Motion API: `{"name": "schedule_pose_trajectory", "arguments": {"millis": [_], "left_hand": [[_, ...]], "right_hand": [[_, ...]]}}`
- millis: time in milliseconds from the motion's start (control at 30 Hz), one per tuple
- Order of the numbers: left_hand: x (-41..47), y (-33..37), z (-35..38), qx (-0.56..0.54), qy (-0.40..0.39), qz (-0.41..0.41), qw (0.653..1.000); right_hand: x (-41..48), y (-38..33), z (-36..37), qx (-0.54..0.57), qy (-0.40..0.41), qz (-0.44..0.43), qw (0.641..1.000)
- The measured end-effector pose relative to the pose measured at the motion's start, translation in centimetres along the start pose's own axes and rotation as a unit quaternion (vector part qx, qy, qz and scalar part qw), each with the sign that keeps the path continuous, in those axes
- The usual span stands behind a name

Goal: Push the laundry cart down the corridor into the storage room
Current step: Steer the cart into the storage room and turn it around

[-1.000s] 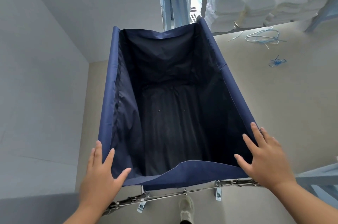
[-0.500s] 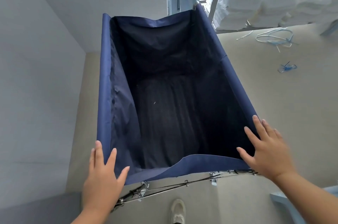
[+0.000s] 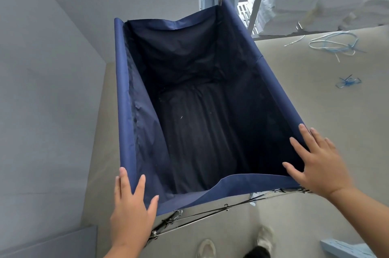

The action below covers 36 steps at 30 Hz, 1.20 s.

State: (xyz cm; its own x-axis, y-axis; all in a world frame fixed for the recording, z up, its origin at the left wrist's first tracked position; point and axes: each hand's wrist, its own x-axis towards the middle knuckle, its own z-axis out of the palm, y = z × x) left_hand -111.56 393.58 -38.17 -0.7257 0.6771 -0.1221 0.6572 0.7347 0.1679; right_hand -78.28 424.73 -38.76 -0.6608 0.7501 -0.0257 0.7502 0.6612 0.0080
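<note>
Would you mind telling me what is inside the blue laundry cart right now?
The laundry cart holds no laundry: only its dark fabric lining and a few pale specks of lint show. The near corners beneath the left hand and right hand are hidden.

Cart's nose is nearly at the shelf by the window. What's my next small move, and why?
Probably ease off and steer slightly left: the cart has its far right corner close to the shelf frame. Left hand and right hand lie flat on the near corners.
</note>
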Motion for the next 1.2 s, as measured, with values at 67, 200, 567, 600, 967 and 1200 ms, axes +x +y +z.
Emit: {"name": "schedule_pose_trajectory", "arguments": {"millis": [67, 200, 567, 600, 967, 1200], "left_hand": [[0.2, 0.9, 0.2, 0.001, 0.001, -0.007, 1.000], [0.4, 2.9, 0.6, -0.006, 0.002, -0.029, 1.000], [0.6, 10.7, 1.1, 0.001, 0.008, -0.099, 0.995], [0.6, 11.3, 1.1, 0.000, 0.008, -0.104, 0.995], [2.2, 17.5, 1.9, 0.017, 0.024, -0.160, 0.987], [3.9, 21.3, 3.0, -0.001, 0.033, -0.174, 0.984]], "right_hand": [[1.0, 0.9, 0.0, 0.000, 0.000, -0.009, 1.000], [3.0, 3.0, 0.0, 0.002, -0.002, -0.027, 1.000], [9.0, 9.5, -0.2, 0.022, -0.011, -0.090, 0.996], [9.5, 10.0, -0.2, 0.024, -0.010, -0.095, 0.995], [15.3, 15.0, 0.1, 0.043, -0.004, -0.140, 0.989], [20.5, 18.3, 0.1, 0.038, -0.005, -0.165, 0.986]]}}
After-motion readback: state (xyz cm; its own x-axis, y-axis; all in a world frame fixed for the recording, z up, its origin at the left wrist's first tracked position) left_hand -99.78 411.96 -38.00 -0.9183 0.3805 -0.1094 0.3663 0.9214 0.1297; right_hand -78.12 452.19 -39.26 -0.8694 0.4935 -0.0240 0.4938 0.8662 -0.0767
